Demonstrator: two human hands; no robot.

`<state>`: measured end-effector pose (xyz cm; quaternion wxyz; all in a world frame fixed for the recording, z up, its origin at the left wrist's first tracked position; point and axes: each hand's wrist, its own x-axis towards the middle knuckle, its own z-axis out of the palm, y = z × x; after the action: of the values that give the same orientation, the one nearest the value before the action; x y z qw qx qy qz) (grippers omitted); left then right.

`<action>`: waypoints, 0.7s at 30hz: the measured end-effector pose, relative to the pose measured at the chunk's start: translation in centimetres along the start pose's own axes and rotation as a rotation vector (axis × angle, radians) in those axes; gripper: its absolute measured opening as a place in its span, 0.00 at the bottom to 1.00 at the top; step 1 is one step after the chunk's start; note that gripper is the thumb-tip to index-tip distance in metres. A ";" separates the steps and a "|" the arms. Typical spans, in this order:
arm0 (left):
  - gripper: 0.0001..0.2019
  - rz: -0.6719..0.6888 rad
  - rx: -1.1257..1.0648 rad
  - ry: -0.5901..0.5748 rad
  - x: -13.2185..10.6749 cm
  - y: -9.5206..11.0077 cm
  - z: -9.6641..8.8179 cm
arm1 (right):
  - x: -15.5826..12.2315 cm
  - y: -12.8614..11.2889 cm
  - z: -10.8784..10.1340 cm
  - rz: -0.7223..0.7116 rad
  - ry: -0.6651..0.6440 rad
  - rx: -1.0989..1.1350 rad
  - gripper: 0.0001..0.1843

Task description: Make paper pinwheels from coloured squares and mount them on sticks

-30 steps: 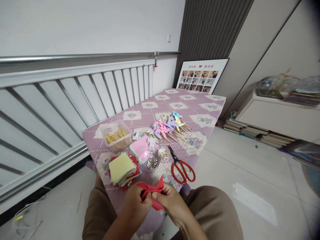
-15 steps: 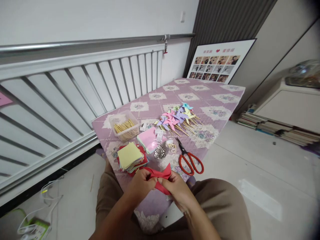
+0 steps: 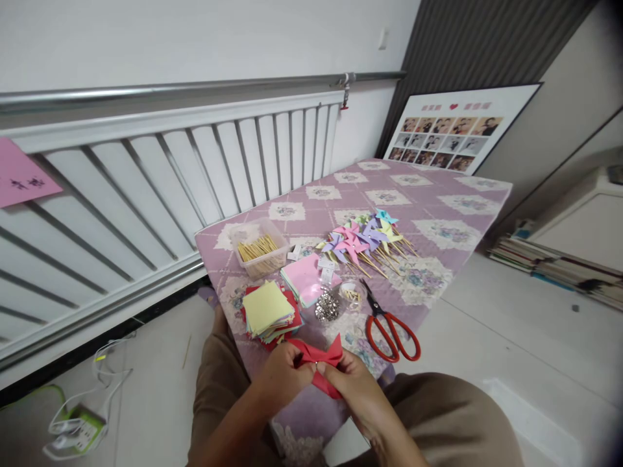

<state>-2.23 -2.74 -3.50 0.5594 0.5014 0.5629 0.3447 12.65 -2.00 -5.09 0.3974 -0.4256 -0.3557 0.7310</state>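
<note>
A folded piece of red paper [image 3: 321,362] is pinched between both my hands over the near edge of a purple quilted surface [image 3: 438,214]. My left hand [image 3: 280,376] grips its left side, fingers closed. My right hand [image 3: 355,386] grips its right side, thumb and forefinger pressed on the fold. Just beyond the hands lies a stack of coloured paper squares [image 3: 268,311] with a yellow one on top, and a pink stack [image 3: 305,280] beside it.
Red-handled scissors [image 3: 389,324] lie to the right of a pile of silver pins [image 3: 327,307]. A clear box of wooden sticks [image 3: 259,248] and several finished paper pinwheels [image 3: 363,237] sit farther back. A white railing [image 3: 146,168] runs along the left; a photo board [image 3: 452,126] leans behind.
The view has shifted left and slightly down, so the surface sits more to the right. Both hands keep hold of the red paper and work its fold.
</note>
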 end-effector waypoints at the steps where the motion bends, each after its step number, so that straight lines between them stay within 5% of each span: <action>1: 0.09 0.003 -0.015 -0.005 0.0 -0.1 -0.1 | 0.1 0.1 0.1 0.005 -0.006 -0.008 0.16; 21: 0.10 0.032 -0.151 0.150 -0.6 -4.1 -1.5 | 1.0 0.9 2.5 0.056 -0.109 -0.134 0.18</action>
<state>-4.48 -4.15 -7.04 0.5465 0.4394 0.5674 0.4316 9.84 -1.94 -5.25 0.3275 -0.4205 -0.4129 0.7386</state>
